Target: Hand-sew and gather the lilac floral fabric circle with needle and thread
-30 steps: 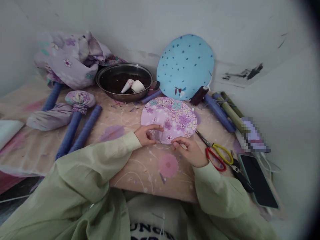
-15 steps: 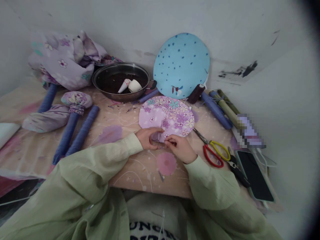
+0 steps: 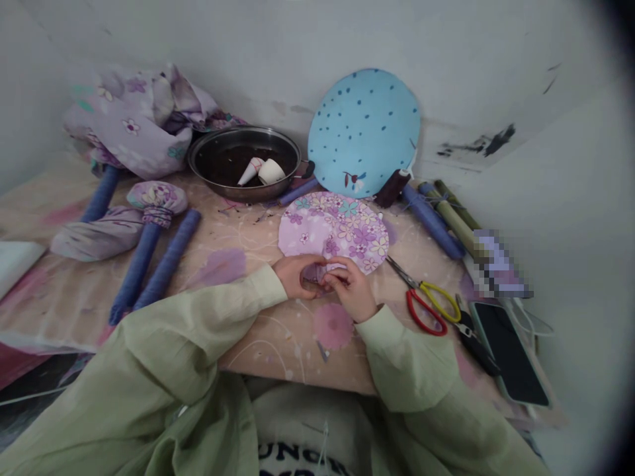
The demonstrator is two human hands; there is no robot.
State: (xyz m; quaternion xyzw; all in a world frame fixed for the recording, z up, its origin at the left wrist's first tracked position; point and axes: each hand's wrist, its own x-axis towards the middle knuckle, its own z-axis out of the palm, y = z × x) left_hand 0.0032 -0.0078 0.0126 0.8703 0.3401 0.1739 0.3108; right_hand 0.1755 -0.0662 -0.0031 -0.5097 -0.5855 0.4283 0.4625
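A round piece of purple floral cloth lies in front of me, its near edge between my hands. My left hand curls around that near edge from the left, fingers on top and thumb below, gripping the cloth. From the right, my right hand meets it with thumb and forefinger pinched close to the left fingertips. Whatever sits in this pinch is too small to make out. Beside the right hand lie scissors with one red and one yellow handle, blades slightly apart.
A metal pan holds two white spools. Behind the cloth, a blue dotted disc leans on the wall beside a dark thread spool. Purple-wrapped sticks lie left. Black-handled snips and a phone are at right.
My right hand has moved slightly up and in toward my left hand, its fingers now nearer the cloth's edge. The whole view has shifted a little to the side.
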